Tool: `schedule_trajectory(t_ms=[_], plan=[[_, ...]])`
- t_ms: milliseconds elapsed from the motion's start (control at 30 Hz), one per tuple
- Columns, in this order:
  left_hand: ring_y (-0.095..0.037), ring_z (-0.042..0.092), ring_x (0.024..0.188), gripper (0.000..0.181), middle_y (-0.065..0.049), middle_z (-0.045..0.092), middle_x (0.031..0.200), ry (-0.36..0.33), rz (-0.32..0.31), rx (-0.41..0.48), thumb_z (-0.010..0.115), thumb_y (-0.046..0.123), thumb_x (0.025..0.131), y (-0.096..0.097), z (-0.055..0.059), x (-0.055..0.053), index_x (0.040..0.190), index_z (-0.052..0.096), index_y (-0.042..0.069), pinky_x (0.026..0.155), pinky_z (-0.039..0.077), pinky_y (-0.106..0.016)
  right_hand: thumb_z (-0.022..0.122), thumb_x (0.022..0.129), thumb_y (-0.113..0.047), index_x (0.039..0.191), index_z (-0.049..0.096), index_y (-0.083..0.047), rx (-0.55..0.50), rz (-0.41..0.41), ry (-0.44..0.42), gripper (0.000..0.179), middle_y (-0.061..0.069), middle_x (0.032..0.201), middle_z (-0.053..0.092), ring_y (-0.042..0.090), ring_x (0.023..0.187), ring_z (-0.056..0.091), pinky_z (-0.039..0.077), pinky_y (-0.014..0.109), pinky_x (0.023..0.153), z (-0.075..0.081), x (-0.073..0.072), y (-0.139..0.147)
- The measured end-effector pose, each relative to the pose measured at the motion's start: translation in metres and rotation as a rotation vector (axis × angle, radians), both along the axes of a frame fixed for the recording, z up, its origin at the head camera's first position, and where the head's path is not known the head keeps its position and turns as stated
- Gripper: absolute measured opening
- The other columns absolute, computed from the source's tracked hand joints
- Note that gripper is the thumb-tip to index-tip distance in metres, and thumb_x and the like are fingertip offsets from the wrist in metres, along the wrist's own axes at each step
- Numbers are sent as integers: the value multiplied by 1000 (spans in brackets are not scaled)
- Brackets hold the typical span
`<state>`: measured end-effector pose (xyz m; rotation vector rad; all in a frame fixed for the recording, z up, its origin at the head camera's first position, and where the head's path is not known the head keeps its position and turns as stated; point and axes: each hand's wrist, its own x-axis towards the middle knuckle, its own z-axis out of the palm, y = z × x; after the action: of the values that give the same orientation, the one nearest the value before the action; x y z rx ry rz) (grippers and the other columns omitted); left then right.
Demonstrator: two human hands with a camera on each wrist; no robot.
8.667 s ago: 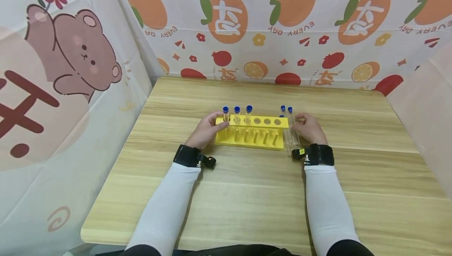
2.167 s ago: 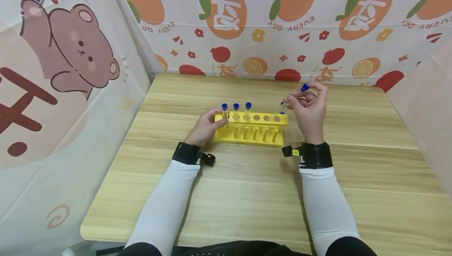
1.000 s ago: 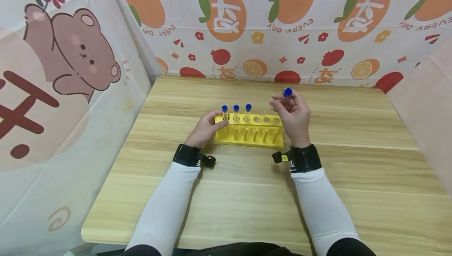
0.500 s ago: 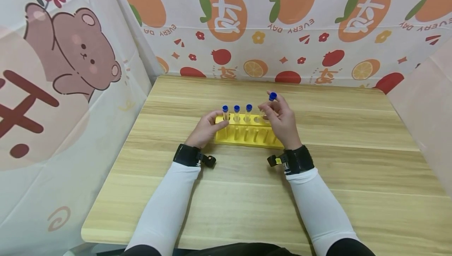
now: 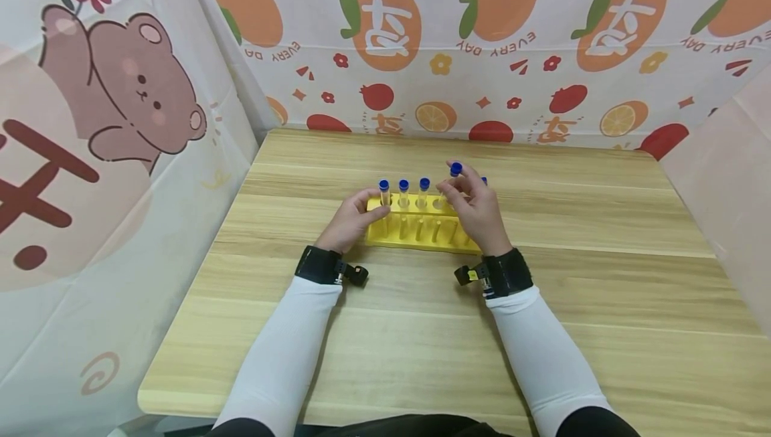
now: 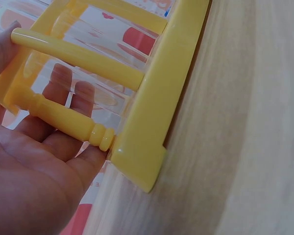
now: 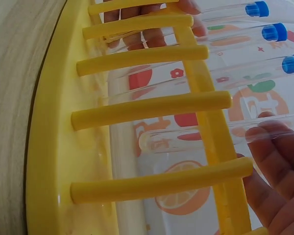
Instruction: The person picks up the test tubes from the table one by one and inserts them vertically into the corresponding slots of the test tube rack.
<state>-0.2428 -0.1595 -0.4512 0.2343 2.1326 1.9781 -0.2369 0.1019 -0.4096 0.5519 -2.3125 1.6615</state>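
A yellow test tube rack (image 5: 409,245) stands on the table, with three blue-capped clear test tubes (image 5: 424,191) upright in its left holes. My left hand (image 5: 348,223) grips the rack's left end, thumb over the front edge and fingers behind the end post (image 6: 68,120). Above the holes to their right, my right hand (image 5: 480,215) pinches another blue-capped test tube (image 5: 456,169) near its top. The right wrist view shows that tube's rounded end (image 7: 149,141) through the rack's upper plate, hanging above the base. My right hand hides the rack's right end.
Behind my right hand a further blue cap (image 5: 484,181) shows. The wooden table (image 5: 409,330) reaches back to a fruit-patterned cloth (image 5: 442,15), and a bear-printed cloth (image 5: 138,223) hangs on the left. Each wrist wears a strapped camera.
My right hand has picked up a tube from right of the rack, carried it left over the holes, turned it upright and lowered it into one. My left hand stays on the rack.
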Motion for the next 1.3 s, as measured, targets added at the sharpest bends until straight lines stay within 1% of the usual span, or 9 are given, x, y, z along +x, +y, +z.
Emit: schedule_trajectory(t_ms=[167,333,533,767,900,1167,1300], plan=[[-19,49,122,33,-4,53,136,-2,1,5,67,16,94,1,-1,0,125,59,9,91,46,-26,58,100,-26,141,50,-23,25,10,-1,43,9,99,69,21,89,62,51,22,80,-4,0,1],[-18,48,122,32,-4,53,136,-6,1,9,67,16,94,1,-1,0,125,59,10,92,46,-26,58,99,-31,142,50,-25,44,20,-13,44,6,98,69,20,89,63,52,28,82,-9,-2,1],[-19,49,121,35,-4,53,137,-15,5,4,68,18,94,0,-3,-1,126,59,9,91,46,-26,58,99,-35,141,50,-27,52,20,-27,44,4,98,69,18,89,64,53,34,84,-13,-4,2],[-19,48,122,36,-5,52,139,-6,0,1,68,20,94,0,-4,-3,127,58,8,91,46,-25,58,99,-36,142,49,-28,49,8,-42,45,6,99,70,19,89,64,52,32,82,-14,-5,2],[-19,48,122,35,-5,53,138,-3,0,3,67,19,94,0,-5,-3,127,59,8,91,46,-25,59,98,-38,141,50,-27,49,1,-44,45,4,99,70,18,89,64,52,32,83,-14,-5,2],[-18,50,119,34,-4,53,137,-10,1,6,67,19,94,0,-2,-2,126,59,10,89,47,-24,60,97,-40,137,55,-24,40,0,-62,43,6,99,71,18,90,65,53,34,84,-12,-5,1],[-17,50,117,32,-4,53,136,-5,-1,14,67,18,95,0,-1,-2,125,59,9,88,47,-24,61,96,-40,134,57,-23,37,-4,-72,42,5,100,71,17,90,65,54,35,85,-12,-5,1]])
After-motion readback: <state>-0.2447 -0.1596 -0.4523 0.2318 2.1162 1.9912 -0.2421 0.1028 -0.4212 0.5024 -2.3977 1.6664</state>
